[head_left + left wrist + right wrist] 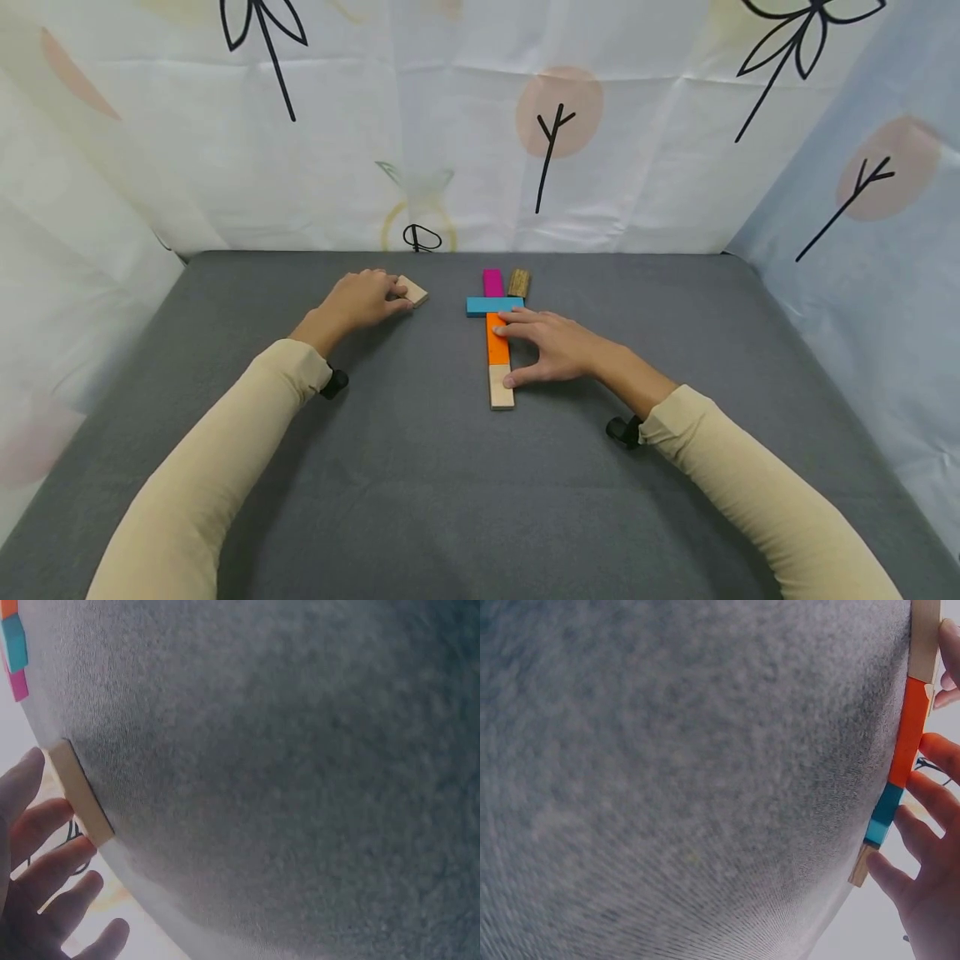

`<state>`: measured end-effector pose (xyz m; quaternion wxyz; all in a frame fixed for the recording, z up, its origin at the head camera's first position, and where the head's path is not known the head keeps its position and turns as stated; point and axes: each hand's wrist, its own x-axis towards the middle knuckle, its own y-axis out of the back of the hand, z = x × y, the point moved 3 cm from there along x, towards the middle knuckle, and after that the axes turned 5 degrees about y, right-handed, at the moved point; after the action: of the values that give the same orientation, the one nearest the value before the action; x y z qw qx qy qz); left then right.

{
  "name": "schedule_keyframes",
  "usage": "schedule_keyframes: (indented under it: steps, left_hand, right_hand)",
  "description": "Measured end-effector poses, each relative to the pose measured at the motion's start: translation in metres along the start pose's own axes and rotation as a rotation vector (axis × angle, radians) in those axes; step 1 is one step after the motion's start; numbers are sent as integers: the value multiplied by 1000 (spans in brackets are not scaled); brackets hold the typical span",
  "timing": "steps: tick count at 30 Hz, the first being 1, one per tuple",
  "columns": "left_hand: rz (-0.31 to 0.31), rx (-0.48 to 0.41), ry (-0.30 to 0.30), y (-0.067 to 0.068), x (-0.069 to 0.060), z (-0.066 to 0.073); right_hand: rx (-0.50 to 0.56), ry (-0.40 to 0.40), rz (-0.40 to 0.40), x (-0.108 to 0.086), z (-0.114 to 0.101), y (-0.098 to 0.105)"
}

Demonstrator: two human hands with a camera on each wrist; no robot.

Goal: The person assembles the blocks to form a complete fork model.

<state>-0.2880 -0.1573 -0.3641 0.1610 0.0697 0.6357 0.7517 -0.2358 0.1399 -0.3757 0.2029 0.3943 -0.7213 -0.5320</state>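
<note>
In the head view my left hand is at a plain wooden block on the grey table. Its thumb and fingers are spread beside the block in the left wrist view; whether they pinch it is unclear. My right hand lies over a row of blocks, fingers spread. Its thumb is at a plain wooden block, and other fingertips touch an orange block and a blue block set crosswise. A magenta block is behind the blue one, beside a brown patterned block.
The grey tabletop spreads around the blocks. White cloth with printed plants hangs behind its far edge, and more cloth hangs at the right. Each wrist wears a dark camera, like the one on the right.
</note>
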Motion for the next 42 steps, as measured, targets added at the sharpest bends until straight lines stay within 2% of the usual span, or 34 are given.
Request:
schedule_keyframes:
  steps: [3,8,17,22,29,42]
  left_hand:
    - [5,-27,17,-2,3,0]
    - [53,-66,16,-3,6,2]
    - [186,-96,48,-6,17,13]
    - [184,-115,50,-7,24,19]
    - [133,-156,46,-8,29,28]
    - [86,-200,19,-13,42,39]
  right_hand:
    - [0,-1,3,0,0,0]
    - [-2,0,3,0,-1,0]
    - [2,5,8,0,0,0]
    - [4,7,6,0,1,0]
    - [8,9,10,0,0,0]
    - [0,-3,6,2,1,0]
